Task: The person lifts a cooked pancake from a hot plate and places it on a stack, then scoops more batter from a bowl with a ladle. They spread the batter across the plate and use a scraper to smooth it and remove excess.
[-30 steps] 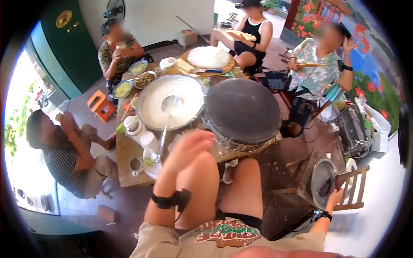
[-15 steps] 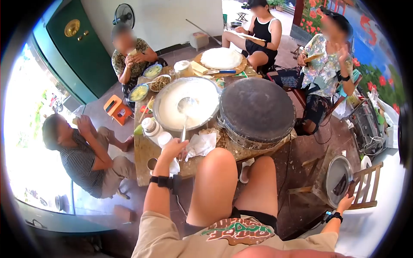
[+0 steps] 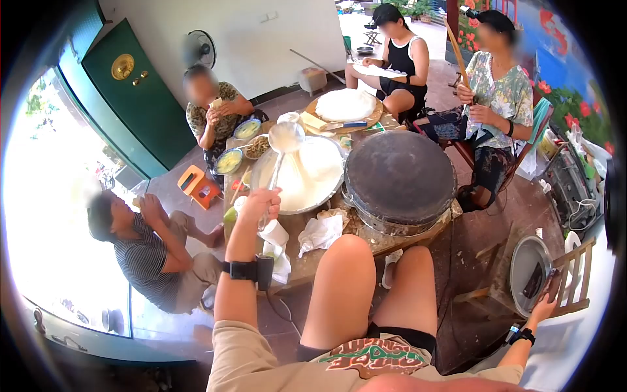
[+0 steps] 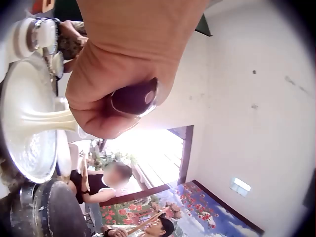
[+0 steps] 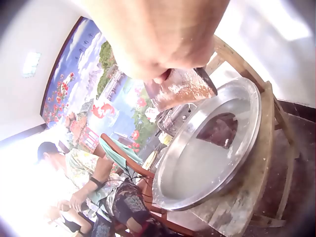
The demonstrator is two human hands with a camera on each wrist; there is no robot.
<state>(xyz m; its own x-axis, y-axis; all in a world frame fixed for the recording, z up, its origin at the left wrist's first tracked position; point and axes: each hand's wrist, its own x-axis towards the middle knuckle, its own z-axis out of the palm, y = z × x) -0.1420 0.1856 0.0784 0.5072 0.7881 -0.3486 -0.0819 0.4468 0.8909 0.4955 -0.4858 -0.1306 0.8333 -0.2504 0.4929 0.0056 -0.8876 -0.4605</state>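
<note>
My left hand (image 3: 261, 204) grips the handle of a metal ladle (image 3: 286, 138), raised over a wide basin (image 3: 256, 171) of white batter (image 3: 323, 160). In the left wrist view, thick batter strands (image 4: 47, 120) run down into the basin, and the fist wraps the handle's dark end (image 4: 134, 98). Off to the right, my right hand (image 3: 542, 310) holds a flat brown piece (image 5: 180, 91) with a wet, shiny face, above a metal basin (image 5: 253, 123) of cloudy water. A dark brown shape (image 5: 218, 130) shows in that water. A round black griddle (image 3: 400, 166) stands beside the batter.
On the wooden table (image 3: 297, 268) are crumpled white paper (image 3: 321, 234), bowls of food (image 3: 228, 161), a white mound on a round board (image 3: 345, 104) and a knife (image 3: 353, 124). Several people sit around it. The water basin rests on a wooden chair (image 3: 578, 281).
My left hand has reached to the ladle, taken its handle and raised it out of the batter. My right hand stays by the water basin. The person at right now holds a long wooden strip upright.
</note>
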